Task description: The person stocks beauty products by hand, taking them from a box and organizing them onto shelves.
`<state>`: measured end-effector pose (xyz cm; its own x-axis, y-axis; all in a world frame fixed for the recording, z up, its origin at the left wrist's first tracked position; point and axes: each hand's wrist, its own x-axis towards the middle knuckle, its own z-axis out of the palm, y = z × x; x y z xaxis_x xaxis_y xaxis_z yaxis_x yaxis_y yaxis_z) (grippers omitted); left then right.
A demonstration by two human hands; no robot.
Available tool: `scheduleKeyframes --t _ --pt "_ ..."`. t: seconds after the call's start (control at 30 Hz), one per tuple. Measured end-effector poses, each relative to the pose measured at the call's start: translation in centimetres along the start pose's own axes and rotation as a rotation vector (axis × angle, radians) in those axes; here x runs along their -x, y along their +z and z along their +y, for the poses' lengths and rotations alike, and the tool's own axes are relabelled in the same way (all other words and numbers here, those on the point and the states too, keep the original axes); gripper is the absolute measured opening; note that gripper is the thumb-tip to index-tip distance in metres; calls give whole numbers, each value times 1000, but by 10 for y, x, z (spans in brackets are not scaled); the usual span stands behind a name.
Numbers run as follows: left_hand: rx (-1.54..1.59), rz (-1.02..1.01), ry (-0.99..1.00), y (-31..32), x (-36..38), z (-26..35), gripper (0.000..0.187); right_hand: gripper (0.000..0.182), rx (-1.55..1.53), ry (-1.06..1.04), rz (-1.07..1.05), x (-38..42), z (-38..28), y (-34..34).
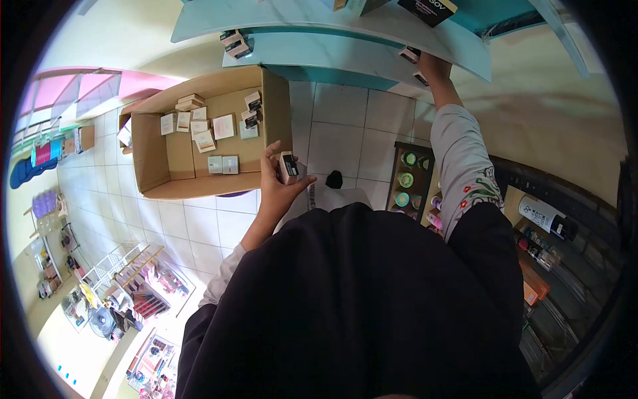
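My left hand (271, 181) is closed around a small black-and-beige box (288, 167), held beside the near right corner of a large open cardboard carton (276, 110). Several small cartons in pale and black packaging lie loose inside it, among them a white box (224, 126). My right hand (434, 69) reaches out to the lower shelf (319, 61). The upper shelf's edge hides its fingers, so its grip does not show. Right beside it are a small box (410, 54) and another small box (421, 78).
Above is the upper shelf (286, 16), with a black box (428, 9) on it. More small boxes (236, 44) stand at the lower shelf's left end. A rack with round green-lidded jars (406, 179) stands right of me. White floor tiles (339, 110) show below.
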<state>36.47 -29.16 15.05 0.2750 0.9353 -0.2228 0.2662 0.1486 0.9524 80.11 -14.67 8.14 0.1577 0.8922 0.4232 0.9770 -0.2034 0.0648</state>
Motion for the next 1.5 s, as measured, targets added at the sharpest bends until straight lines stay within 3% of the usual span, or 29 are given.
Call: scheduleKeyframes --t 0.1,0.4,0.7,0.9,1.0,1.07,1.1,1.17,1.23,1.33,1.43,1.5 --pt "14 14 1 -1 1 -1 91 44 -9 6 -57 -1 3 5" --pt "35 8 -14 -3 3 -3 92 43 -21 56 -128 -1 6 10" --pt "42 -14 -32 -4 1 -1 94 54 16 43 -205 4 2 -5" --pt "67 -26 18 -2 -5 4 97 47 52 55 -71 11 -11 -25" --pt "71 -72 64 -3 -12 16 101 29 -227 20 -147 28 -52 -63" --pt "43 -129 136 -3 -20 19 103 20 -939 69 -306 57 -92 -75" --pt "87 -159 101 -2 -23 24 103 27 -1160 10 -441 66 -120 -116" --pt "177 -224 29 -1 -26 35 103 35 -1156 -345 -384 83 -157 -158" --pt "188 -283 42 2 -29 35 103 42 -1231 -358 -538 90 -179 -189" --pt "222 -328 1 6 -31 42 104 42 -1335 -271 -524 97 -189 -199" --pt "286 -402 -32 9 -30 41 106 38 -1246 -463 -510 98 -179 -190" --pt "219 -367 46 13 -33 26 106 29 -1169 -404 -497 97 -169 -184"
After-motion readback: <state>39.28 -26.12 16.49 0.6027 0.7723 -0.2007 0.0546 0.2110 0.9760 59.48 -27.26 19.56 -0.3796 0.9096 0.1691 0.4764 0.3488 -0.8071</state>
